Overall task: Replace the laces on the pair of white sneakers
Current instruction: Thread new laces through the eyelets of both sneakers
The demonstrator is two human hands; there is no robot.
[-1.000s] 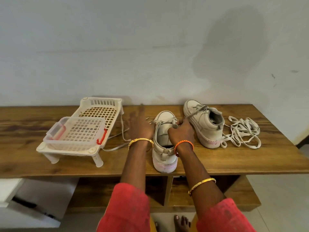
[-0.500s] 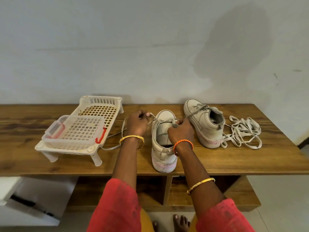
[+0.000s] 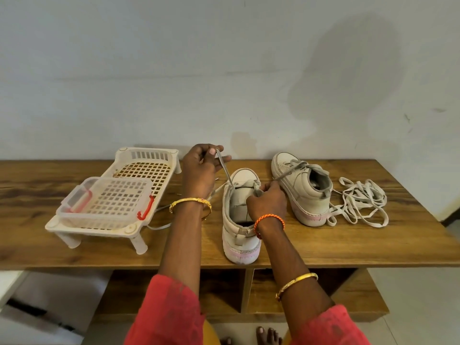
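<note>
Both hands grip: left (image 3: 199, 168) pinches flat lace (image 3: 225, 171), right (image 3: 267, 202) holds leather sneaker (image 3: 240, 215).

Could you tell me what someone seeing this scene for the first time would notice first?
The eye goes to the near sneaker at the wooden table's front edge, where the left hand pulls a lace up and the right hand grips the shoe's eyelet edge. The second sneaker stands behind it to the right, beside a loose lace pile; a white plastic rack sits left.

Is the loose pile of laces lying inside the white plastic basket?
No. The loose laces lie on the wooden table right of the far sneaker, away from the basket.
</note>
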